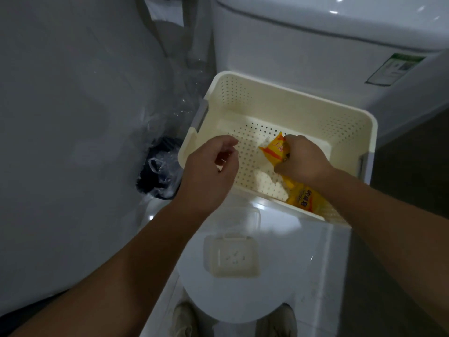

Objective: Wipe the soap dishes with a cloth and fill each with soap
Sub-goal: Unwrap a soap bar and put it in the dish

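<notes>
A cream perforated basket (pixel 286 100) stands on the closed toilet lid. My right hand (pixel 303 159) reaches into it and grips a yellow-orange soap packet (pixel 277 149). A second yellow packet (pixel 303 198) lies at the basket's near edge under my right wrist. My left hand (pixel 211 171) hovers over the basket's left rim with loosely curled fingers, holding nothing. On the lid nearer me sits a cream soap dish (pixel 233 259), empty, with small holes in its floor. Just behind it is a clear soap dish (pixel 240 217), hard to make out. No cloth is visible.
The white toilet tank (pixel 315 45) rises behind the basket, with a green label (pixel 396 69) on its right side. A bin lined with a clear bag holding dark waste (pixel 160 166) stands left of the toilet. My shoes (pixel 184 319) show at the bottom edge.
</notes>
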Demonstrator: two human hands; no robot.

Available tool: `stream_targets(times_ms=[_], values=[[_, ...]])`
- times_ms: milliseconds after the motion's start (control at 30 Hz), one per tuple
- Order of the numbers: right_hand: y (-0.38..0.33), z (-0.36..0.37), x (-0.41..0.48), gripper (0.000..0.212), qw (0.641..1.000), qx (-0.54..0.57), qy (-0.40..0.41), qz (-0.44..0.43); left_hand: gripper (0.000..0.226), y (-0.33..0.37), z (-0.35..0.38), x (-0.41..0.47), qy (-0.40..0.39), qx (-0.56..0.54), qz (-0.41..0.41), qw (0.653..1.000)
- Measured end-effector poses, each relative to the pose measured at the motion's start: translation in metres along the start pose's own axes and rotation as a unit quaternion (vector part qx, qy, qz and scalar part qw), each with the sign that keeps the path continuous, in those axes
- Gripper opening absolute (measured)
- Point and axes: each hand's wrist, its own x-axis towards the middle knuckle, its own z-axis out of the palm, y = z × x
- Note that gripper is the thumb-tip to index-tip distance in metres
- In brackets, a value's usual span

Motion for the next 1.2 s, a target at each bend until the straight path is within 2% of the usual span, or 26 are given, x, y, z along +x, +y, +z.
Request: stream_targets(times_ms=[133,267,367,467,633,667,733,800,867,1033,1133,1200], values=[[-0.026,-0.043,-0.038,0.048,0.993,-0.036,0.039,-0.103,0.025,0.016,-0.004,0.003,0.008,-0.011,-0.018,1.0],[-0.05,-0.065,-0.078,0.051,0.979,-0.073,0.069,-0.178,0.033,0.034,-0.005,-0.002,-0.023,-0.005,-0.044,0.999],[-0.062,-0.065,-0.099,0.053,0.973,-0.069,0.087,-0.202,0.039,0.041,-0.006,-0.014,-0.068,-0.035,-0.053,0.996],[-0.067,-0.06,-0.11,0.055,0.969,-0.063,0.098,-0.22,0.032,0.043,-0.009,-0.028,-0.092,-0.079,-0.058,0.991],[-0.064,-0.052,-0.125,0.077,0.967,-0.023,0.096,-0.236,0.022,0.031,-0.012,-0.045,-0.054,-0.124,-0.079,0.988],[-0.061,-0.051,-0.129,0.077,0.97,0.01,0.1,-0.22,0.02,0.028,-0.014,-0.048,-0.043,-0.131,-0.087,0.987],[-0.055,-0.048,-0.137,0.067,0.973,0.152,0.108,-0.132,0.019,0.02,-0.017,-0.056,-0.021,-0.142,-0.104,0.984],[-0.053,-0.038,-0.144,0.049,0.94,0.328,0.096,-0.017,0.021,0.013,-0.018,-0.065,-0.006,-0.158,-0.121,0.98],[-0.054,-0.021,-0.149,0.037,0.906,0.415,0.068,0.049,0.019,0.007,-0.017,-0.074,-0.001,-0.181,-0.13,0.975],[-0.057,0.006,-0.157,0.036,0.874,0.478,0.049,0.073,0.012,-0.001,-0.013,-0.092,-0.009,-0.212,-0.142,0.967],[-0.051,0.01,-0.164,0.037,0.862,0.498,0.051,0.075,0.022,-0.011,-0.017,-0.098,-0.016,-0.157,-0.152,0.976],[-0.049,0.016,-0.169,0.029,0.866,0.492,0.05,0.069,0.03,-0.02,-0.017,-0.103,-0.023,-0.089,-0.152,0.984]])
